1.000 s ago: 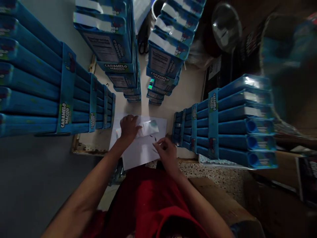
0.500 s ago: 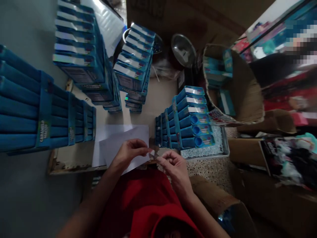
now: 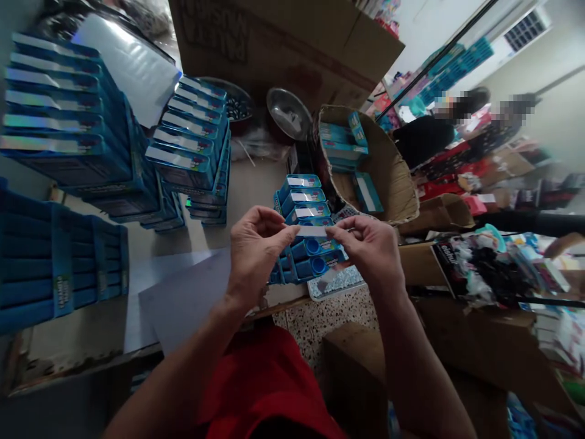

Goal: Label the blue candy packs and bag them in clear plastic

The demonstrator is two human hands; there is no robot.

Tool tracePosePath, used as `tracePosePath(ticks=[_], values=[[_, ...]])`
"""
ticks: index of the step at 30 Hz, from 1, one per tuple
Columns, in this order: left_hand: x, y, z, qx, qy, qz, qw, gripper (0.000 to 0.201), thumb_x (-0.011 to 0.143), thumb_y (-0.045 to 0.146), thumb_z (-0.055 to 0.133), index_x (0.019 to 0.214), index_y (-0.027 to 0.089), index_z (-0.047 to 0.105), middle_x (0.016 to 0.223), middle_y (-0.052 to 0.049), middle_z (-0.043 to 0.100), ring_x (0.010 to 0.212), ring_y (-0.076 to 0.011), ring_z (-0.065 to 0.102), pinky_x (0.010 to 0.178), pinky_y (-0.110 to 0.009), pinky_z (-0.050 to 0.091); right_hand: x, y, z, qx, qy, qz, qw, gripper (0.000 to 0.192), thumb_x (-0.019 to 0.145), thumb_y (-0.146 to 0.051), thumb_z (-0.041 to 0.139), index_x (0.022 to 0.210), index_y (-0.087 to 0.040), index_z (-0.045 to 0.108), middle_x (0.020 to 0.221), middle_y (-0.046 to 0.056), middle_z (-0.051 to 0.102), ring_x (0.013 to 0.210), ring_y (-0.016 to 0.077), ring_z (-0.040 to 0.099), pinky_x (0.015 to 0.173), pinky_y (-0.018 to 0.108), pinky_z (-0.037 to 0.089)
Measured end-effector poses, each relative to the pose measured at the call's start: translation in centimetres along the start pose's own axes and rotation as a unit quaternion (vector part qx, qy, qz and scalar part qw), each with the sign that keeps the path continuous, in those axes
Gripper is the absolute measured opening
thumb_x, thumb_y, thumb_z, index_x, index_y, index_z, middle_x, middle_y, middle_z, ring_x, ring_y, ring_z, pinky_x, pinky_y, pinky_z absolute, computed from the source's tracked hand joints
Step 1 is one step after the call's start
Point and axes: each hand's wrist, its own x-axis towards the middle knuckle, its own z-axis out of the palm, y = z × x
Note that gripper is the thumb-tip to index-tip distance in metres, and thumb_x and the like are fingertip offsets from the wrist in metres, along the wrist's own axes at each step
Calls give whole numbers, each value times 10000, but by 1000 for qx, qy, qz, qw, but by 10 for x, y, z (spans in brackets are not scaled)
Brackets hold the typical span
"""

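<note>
My left hand [image 3: 255, 249] and my right hand [image 3: 371, 249] are raised in front of me. Between their fingertips they pinch the two ends of a small white sticker strip [image 3: 312, 231]. Right behind the strip stands a short stack of blue candy boxes [image 3: 305, 244]; its upper boxes carry white strips and its lower ones show round openings. White backing sheets [image 3: 183, 292] lie on the table [image 3: 253, 183] below my left forearm.
Tall stacks of blue boxes stand at the left [image 3: 59, 262], far left [image 3: 68, 146] and centre back [image 3: 194, 152]. An open cardboard carton [image 3: 393, 171] holds more blue boxes. Two metal bowls [image 3: 287, 113] sit behind. People stand at the far right [image 3: 429, 131]. Clutter fills the right side.
Both hands have risen from the white sheets with the sticker strip stretched between them. The view has swung up and right, which brings the carton and the people into sight.
</note>
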Motion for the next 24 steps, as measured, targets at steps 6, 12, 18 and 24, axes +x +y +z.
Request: tracePosePath(ticks=[6, 12, 18, 24], values=[[6, -17, -2, 10, 4, -19, 1000, 290, 724, 284, 854, 861, 208, 610, 741, 21, 654, 669, -130, 632, 614, -247, 537, 29, 18, 6, -24, -32, 1, 999, 217, 756, -367, 823, 741, -168, 740, 519, -27, 577, 480, 110, 545, 420, 237, 451], [12, -37, 3, -30, -5, -80, 996, 376, 682, 342, 894, 864, 199, 597, 744, 15, 644, 681, -129, 620, 629, -248, 526, 41, 24, 6, -65, -49, 38, 996, 323, 696, -399, 881, 754, -174, 657, 547, -42, 585, 444, 100, 549, 388, 212, 424], [1, -47, -4, 73, 69, -46, 994, 363, 722, 313, 873, 962, 205, 623, 923, -11, 645, 805, -133, 615, 690, -248, 518, 30, 9, -9, 27, 0, 42, 999, 442, 691, -467, 906, 798, -238, 543, 520, -100, 495, 409, 78, 427, 372, 209, 387], [-54, 2, 0, 46, -128, 1, 991, 456, 764, 378, 856, 1167, 234, 701, 977, -27, 727, 654, -112, 605, 576, -244, 523, 11, -16, -5, 83, 36, -21, 996, 454, 707, -470, 916, 746, -245, 523, 529, -90, 499, 409, 70, 376, 358, 202, 335]])
